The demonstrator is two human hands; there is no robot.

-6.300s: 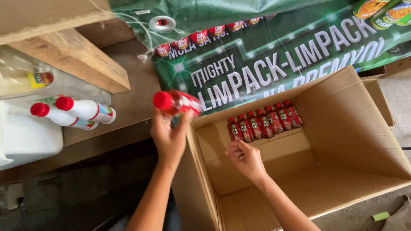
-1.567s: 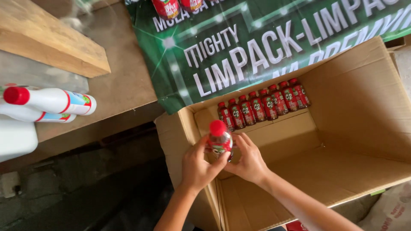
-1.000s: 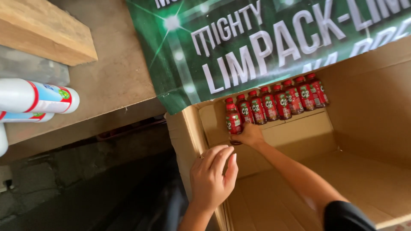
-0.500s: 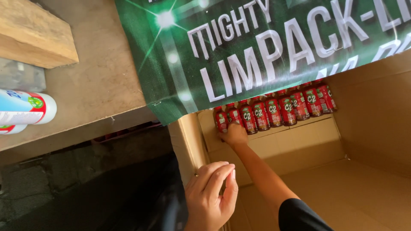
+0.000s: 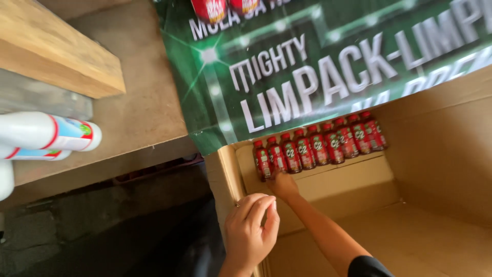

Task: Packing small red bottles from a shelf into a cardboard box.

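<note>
Your left hand [image 5: 250, 233] rests on the near left wall of the cardboard box [image 5: 435, 154], at its corner. Your right hand [image 5: 283, 183] reaches past it into the box, touching the leftmost of the bottles [image 5: 319, 146], which stand in a row along the far wall, running right from that hand. Behind the row, a banner [image 5: 307, 66] hangs over the box's far edge. Well left of both hands, on the surface [image 5: 138, 102], lie two bottles on their sides [image 5: 48, 136], with a wooden beam [image 5: 56, 54] beyond them.
</note>
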